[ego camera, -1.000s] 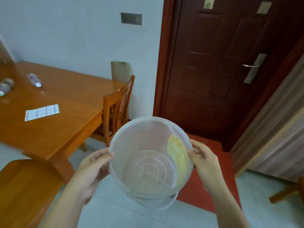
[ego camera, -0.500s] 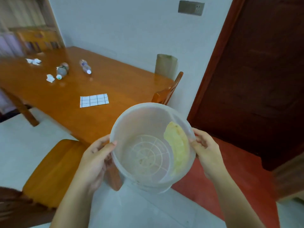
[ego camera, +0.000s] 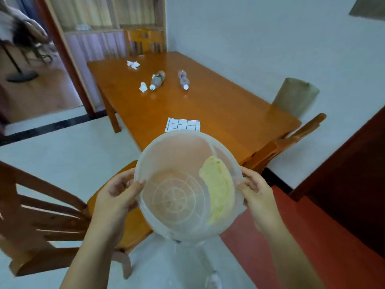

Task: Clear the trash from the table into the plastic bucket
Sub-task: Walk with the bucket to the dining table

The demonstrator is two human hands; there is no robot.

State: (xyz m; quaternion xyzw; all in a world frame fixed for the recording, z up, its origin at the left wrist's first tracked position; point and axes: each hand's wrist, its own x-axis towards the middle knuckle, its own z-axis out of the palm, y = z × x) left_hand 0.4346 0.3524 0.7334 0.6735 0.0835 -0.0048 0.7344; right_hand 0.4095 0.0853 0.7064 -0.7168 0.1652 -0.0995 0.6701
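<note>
Translucent plastic bucket [ego camera: 183, 197] sits between my left hand [ego camera: 116, 197] and right hand [ego camera: 258, 195], fingers clasping its rim on either side. Step in hand — carrying it to the table [ego camera: 218, 105]. Beyond my fingertips lie bottles [ego camera: 158, 80] and crumpled tissues [ego camera: 133, 64] — next, set it down, free a hand.

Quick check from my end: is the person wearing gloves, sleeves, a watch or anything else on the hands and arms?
No. The left hand and right hand are bare, without gloves. No rings, watch or bands show on the fingers or wrists. Both forearms are uncovered down to the bottom edge of the picture, so no sleeve is in view.
</note>
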